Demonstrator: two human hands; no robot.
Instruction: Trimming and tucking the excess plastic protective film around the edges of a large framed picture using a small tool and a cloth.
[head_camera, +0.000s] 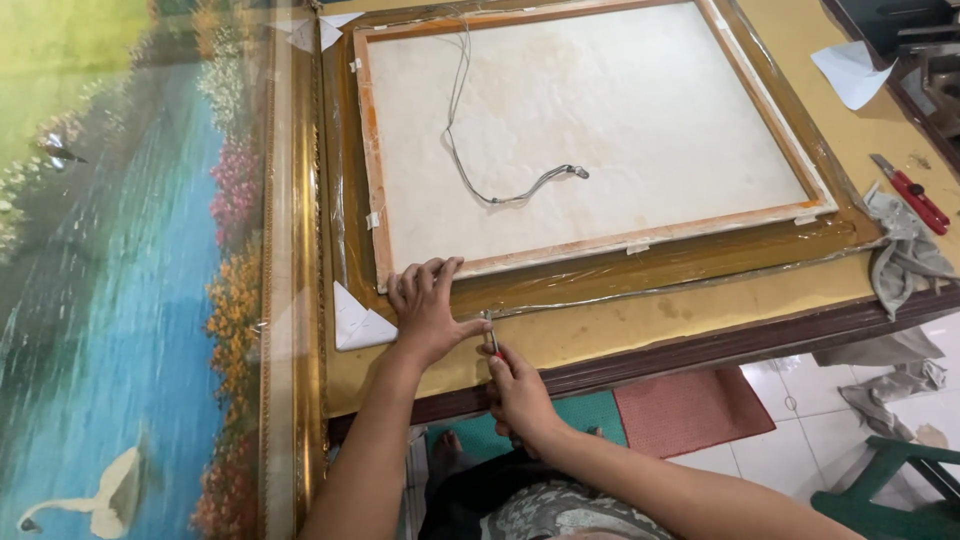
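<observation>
Nearest the camera, the right hand (520, 392) is closed in a fist around a small red-handled tool (491, 338), its metal tip set against the lower edge of the gold picture frame (650, 268). Just left of it, the left hand (425, 305) lies flat with its fingers (432, 274) spread open, holding nothing, pressing on the frame's lower left corner where the stretched canvas back (590, 110) meets the frame. The thumb of that hand reaches toward the tool and nearly touches it.

A white cardboard corner protector (358, 322) lies on the bench (620, 325) just left of the left hand. The frame lies face down on the bench, wrapped in clear plastic film, with the pale canvas back seated inside it. A grey hanging wire (480, 170) trails loosely across the canvas.

To the right, a grey rag (900, 250) hangs over the bench edge, and a red utility knife (912, 195) rests just beyond it. At far left stands a large framed landscape painting (120, 270) with a river and a white bird.
</observation>
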